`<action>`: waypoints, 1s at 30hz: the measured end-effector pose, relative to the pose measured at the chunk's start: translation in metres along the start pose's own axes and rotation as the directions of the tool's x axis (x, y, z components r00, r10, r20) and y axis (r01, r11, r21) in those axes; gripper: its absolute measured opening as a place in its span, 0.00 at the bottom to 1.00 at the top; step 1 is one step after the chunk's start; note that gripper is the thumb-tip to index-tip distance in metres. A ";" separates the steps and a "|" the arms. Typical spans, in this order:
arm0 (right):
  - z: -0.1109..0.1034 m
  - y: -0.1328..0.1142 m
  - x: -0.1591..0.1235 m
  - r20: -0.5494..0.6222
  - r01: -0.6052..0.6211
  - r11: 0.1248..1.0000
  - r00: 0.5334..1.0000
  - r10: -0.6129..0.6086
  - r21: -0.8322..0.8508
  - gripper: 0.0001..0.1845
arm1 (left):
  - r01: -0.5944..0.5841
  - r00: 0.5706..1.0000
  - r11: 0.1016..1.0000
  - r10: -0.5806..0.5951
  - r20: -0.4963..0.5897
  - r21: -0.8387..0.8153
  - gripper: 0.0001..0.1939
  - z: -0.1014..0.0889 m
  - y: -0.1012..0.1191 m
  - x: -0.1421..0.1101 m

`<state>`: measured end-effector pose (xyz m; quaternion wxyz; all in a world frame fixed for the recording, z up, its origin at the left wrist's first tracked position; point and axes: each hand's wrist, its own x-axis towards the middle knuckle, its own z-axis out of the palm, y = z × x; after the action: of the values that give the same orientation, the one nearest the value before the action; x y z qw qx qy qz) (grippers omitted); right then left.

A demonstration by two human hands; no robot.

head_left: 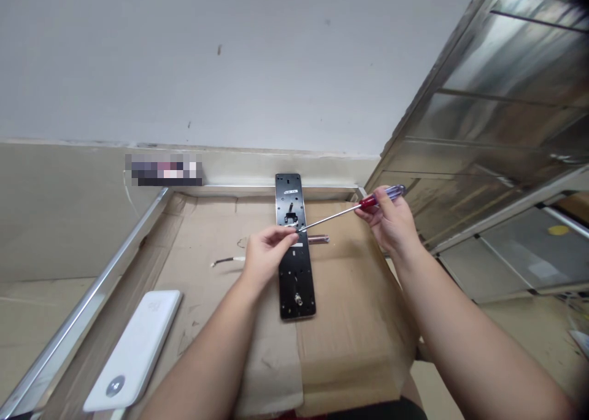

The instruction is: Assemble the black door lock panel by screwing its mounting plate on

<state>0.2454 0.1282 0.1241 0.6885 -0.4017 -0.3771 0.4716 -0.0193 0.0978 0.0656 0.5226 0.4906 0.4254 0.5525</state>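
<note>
The right hand (pixel 386 220) has a closed grip on a red-handled screwdriver (pixel 369 202), its tip at the black lock plate (pixel 297 279) lying on cardboard (pixel 354 309). The left hand (pixel 267 257) pinches narrowly at the plate, what it holds hidden. A wire (pixel 225 261) lies loose nearby.

The one head-worn camera looked forward and down from close above the left hand (pixel 269 257) and right hand (pixel 389 220), facing a wall (pixel 230 58).

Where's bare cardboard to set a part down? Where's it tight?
Bare cardboard lies right of the black plate, below the metal pin, and left of the plate, above the cable. It's crowded at the plate's upper middle, where the left hand meets the screwdriver from the right hand.
</note>
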 end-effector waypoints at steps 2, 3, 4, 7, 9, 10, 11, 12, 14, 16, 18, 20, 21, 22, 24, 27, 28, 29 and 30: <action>-0.001 0.004 0.002 -0.058 -0.038 0.999 0.998 0.038 0.000 0.24 | -0.077 0.997 0.992 0.077 0.002 0.098 0.07 0.001 0.000 -0.002; -0.002 0.006 0.003 -0.079 -0.056 0.998 0.995 0.056 -0.002 0.24 | -0.117 0.993 0.983 0.116 0.012 0.139 0.06 0.001 0.000 -0.003; -0.003 0.008 0.004 -0.092 -0.073 0.997 0.993 0.072 -0.005 0.24 | -0.153 0.988 0.973 0.152 0.021 0.172 0.05 0.002 0.000 -0.004; -0.003 0.011 0.005 -0.081 -0.100 0.995 0.992 0.098 -0.020 0.24 | -0.212 0.977 0.949 0.210 0.035 0.232 0.04 0.001 -0.001 -0.004; -0.003 0.010 0.003 -0.048 -0.100 0.994 0.994 0.098 -0.034 0.24 | -0.211 0.977 0.943 0.205 0.049 0.259 0.04 0.000 0.000 -0.003; -0.002 0.009 0.002 -0.028 -0.099 0.994 0.995 0.098 -0.041 0.24 | -0.201 0.980 0.943 0.193 0.054 0.265 0.04 -0.001 0.000 -0.003; 0.000 0.007 0.001 -0.008 -0.098 0.994 0.995 0.098 -0.049 0.24 | -0.188 0.982 0.946 0.179 0.056 0.264 0.04 -0.002 0.001 -0.002; 0.002 0.005 -0.001 0.008 -0.089 0.995 0.996 0.090 -0.054 0.25 | -0.172 0.985 0.951 0.164 0.055 0.256 0.04 -0.003 0.002 -0.001; 0.007 0.002 -0.005 0.036 -0.046 0.997 0.998 0.048 -0.061 0.28 | -0.144 0.990 0.962 0.137 0.046 0.231 0.04 -0.005 0.003 -0.001; 0.012 0.000 -0.011 0.058 0.028 0.997 0.998 -0.024 -0.069 0.30 | -0.121 0.993 0.968 0.113 0.046 0.220 0.05 -0.006 0.004 0.000; 0.018 -0.002 -0.018 0.087 0.105 0.991 0.991 -0.098 -0.083 0.32 | -0.111 0.993 0.970 0.098 0.069 0.218 0.07 -0.008 0.006 0.001; 0.023 -0.004 -0.025 0.116 0.176 0.979 0.980 -0.164 -0.105 0.31 | -0.145 0.985 0.964 0.119 0.127 0.222 0.14 -0.012 0.008 0.003; 0.026 -0.006 -0.028 0.130 0.215 0.970 0.971 -0.199 -0.118 0.30 | -0.186 0.975 0.953 0.150 0.162 0.238 0.18 -0.016 0.009 0.005; 0.028 -0.007 -0.032 0.143 0.256 0.958 0.961 -0.237 -0.132 0.30 | -0.239 0.963 0.933 0.192 0.188 0.271 0.23 -0.020 0.011 0.007; 0.032 -0.010 -0.039 0.169 0.328 0.931 0.938 -0.301 -0.160 0.31 | -0.335 0.940 0.860 0.277 0.198 0.385 0.26 -0.030 0.013 0.011; 0.037 -0.012 -0.049 0.207 0.377 0.910 0.917 -0.341 -0.174 0.38 | -0.343 0.938 0.759 0.303 0.166 0.553 0.24 -0.044 0.011 0.018; 0.038 -0.012 -0.052 0.223 0.379 0.908 0.914 -0.338 -0.177 0.40 | -0.320 0.947 0.750 0.276 0.166 0.579 0.23 -0.047 0.008 0.020; 0.040 -0.011 -0.055 0.248 0.385 0.905 0.908 -0.337 -0.182 0.41 | -0.289 0.957 0.755 0.237 0.165 0.589 0.22 -0.049 0.004 0.022; 0.041 -0.010 -0.058 0.281 0.396 0.898 0.899 -0.337 -0.191 0.41 | -0.248 0.969 0.773 0.188 0.162 0.584 0.22 -0.051 0.000 0.023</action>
<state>0.1968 0.0789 0.1411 0.6600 -0.3440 -0.5818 0.3279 -0.0686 0.1229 0.0598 0.2924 0.7021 0.4931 0.4224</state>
